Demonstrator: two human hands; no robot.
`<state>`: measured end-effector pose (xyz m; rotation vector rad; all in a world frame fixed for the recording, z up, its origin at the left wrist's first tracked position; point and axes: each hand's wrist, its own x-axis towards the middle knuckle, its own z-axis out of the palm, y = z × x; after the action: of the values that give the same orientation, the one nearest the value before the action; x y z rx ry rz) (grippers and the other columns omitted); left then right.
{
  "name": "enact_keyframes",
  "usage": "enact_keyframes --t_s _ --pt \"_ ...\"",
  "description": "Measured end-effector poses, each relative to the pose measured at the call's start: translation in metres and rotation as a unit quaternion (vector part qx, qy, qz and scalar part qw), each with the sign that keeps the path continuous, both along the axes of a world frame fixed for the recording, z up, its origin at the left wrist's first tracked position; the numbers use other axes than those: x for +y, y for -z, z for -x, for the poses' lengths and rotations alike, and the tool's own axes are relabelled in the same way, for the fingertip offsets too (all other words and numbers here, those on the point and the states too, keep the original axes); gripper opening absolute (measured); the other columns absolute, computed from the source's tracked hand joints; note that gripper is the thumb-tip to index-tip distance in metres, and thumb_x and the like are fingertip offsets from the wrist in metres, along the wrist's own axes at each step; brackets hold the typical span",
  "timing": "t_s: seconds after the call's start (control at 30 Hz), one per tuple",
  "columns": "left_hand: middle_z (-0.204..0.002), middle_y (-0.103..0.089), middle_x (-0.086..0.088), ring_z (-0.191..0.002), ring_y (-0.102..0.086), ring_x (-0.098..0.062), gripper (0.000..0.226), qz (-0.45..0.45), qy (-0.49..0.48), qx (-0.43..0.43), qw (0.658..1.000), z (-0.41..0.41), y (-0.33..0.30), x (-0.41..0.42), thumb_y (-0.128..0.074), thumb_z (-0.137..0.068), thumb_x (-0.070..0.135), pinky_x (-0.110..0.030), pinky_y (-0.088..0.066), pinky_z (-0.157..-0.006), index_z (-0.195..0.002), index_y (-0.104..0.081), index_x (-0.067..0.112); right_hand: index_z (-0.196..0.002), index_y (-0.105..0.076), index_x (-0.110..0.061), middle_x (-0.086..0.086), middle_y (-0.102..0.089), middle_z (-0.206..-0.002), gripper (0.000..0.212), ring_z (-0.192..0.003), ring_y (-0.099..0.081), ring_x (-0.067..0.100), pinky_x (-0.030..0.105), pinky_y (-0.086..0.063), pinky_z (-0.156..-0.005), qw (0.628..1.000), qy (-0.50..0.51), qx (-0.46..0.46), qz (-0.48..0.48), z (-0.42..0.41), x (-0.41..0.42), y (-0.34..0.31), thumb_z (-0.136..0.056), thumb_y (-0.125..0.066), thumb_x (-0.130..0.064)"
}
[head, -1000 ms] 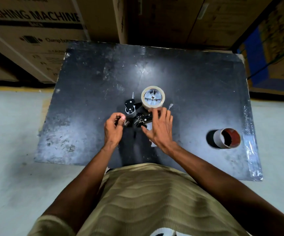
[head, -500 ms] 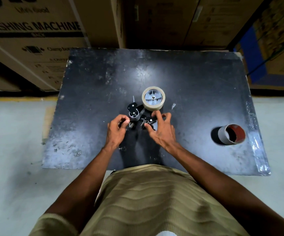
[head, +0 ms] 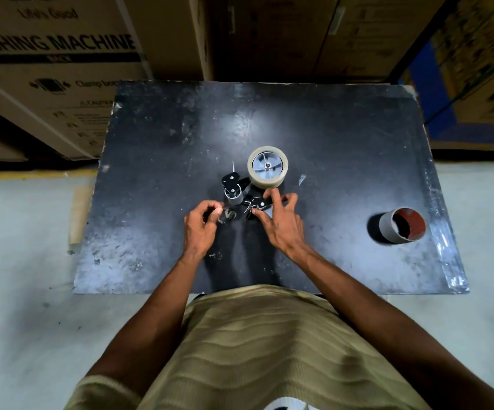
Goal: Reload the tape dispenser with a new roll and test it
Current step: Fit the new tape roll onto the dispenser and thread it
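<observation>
A: Where does the new tape roll [head: 267,168] sit?

B: On the hub of the tape dispenser [head: 241,193], which lies flat on the black board [head: 343,149]. The left hand [head: 200,229], on the near side of the dispenser, has its fingertips pinched together, seemingly on the tape's free end. The right hand [head: 281,221] spreads its fingers over the dispenser's frame.

A: The risk?

B: The strip could fold onto itself, or miss the roller, if the pinch slips. The empty core [head: 399,226] stands well right of the dispenser.

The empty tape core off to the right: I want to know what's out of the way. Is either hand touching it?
No. The empty core lies alone, apart from both the left hand and right hand at the dispenser.
</observation>
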<state>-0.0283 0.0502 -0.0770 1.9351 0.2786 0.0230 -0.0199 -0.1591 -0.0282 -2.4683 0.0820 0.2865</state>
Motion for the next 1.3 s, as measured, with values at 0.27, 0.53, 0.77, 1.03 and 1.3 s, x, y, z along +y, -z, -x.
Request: enact_keyframes --t_s 0.27,0.53,0.77,1.03,1.3 --pt "-0.091 -0.075 0.003 -0.088 -0.069 -0.016 0.008 0.014 0.015 0.009 1.0 0.005 -0.001 0.011 -0.064 -0.092 0.02 -0.043 -0.056 -0.088 -0.094 -0.072 0.023 -0.124 -0.041 -0.032 0.004 -0.034 -0.119 0.042 -0.081 -0.062 0.037 0.051 -0.059 -0.076 1.0 -0.002 0.008 0.019 -0.002 0.0 -0.002 -0.095 -0.058 -0.057" --pt "-0.091 -0.074 -0.011 -0.085 -0.07 -0.03 0.01 0.023 0.016 -0.002 1.0 0.001 -0.006 0.014 -0.064 -0.092 0.021 -0.053 -0.058 -0.085 -0.091 -0.07 0.029 -0.118 -0.041 -0.034 0.004 -0.036 -0.122 0.062 -0.088 -0.065 0.037 0.051 -0.054 -0.089 0.999 -0.004 0.006 0.031 -0.003 0.002 -0.004 -0.076 -0.071 -0.067" --pt "-0.091 -0.074 -0.01 -0.08 -0.068 -0.015 0.018 0.043 0.007 0.015 0.999 -0.006 -0.007 0.017 -0.066 -0.093 0.01 -0.057 -0.06 -0.083 -0.093 -0.072 0.027 -0.121 -0.043 -0.029 0.006 -0.038 -0.12 0.064 -0.085 -0.066 0.038 0.05 -0.056 -0.084 0.998 -0.012 -0.018 0.061 -0.003 0.003 -0.002 -0.079 -0.066 -0.072" --pt "-0.09 -0.072 -0.01 -0.078 -0.066 -0.012 0.015 0.058 0.002 0.014 0.998 -0.007 -0.007 0.017 -0.065 -0.094 0.006 -0.057 -0.06 -0.081 -0.093 -0.072 0.019 -0.133 -0.048 -0.026 0.013 -0.047 -0.125 0.08 -0.083 -0.067 0.046 0.049 -0.053 -0.073 0.984 -0.004 -0.037 0.174 -0.008 0.009 -0.006 -0.08 -0.051 -0.086" --pt "-0.094 -0.072 -0.013 -0.081 -0.068 -0.015 0.009 0.073 -0.012 0.024 0.997 -0.008 -0.006 0.017 -0.065 -0.094 0.003 -0.056 -0.061 -0.081 -0.098 -0.072 0.006 -0.122 -0.056 -0.022 0.014 -0.051 -0.118 0.075 -0.077 -0.067 0.047 0.043 -0.047 -0.065 0.979 -0.011 -0.055 0.194 -0.008 0.013 -0.007 -0.08 -0.054 -0.084"
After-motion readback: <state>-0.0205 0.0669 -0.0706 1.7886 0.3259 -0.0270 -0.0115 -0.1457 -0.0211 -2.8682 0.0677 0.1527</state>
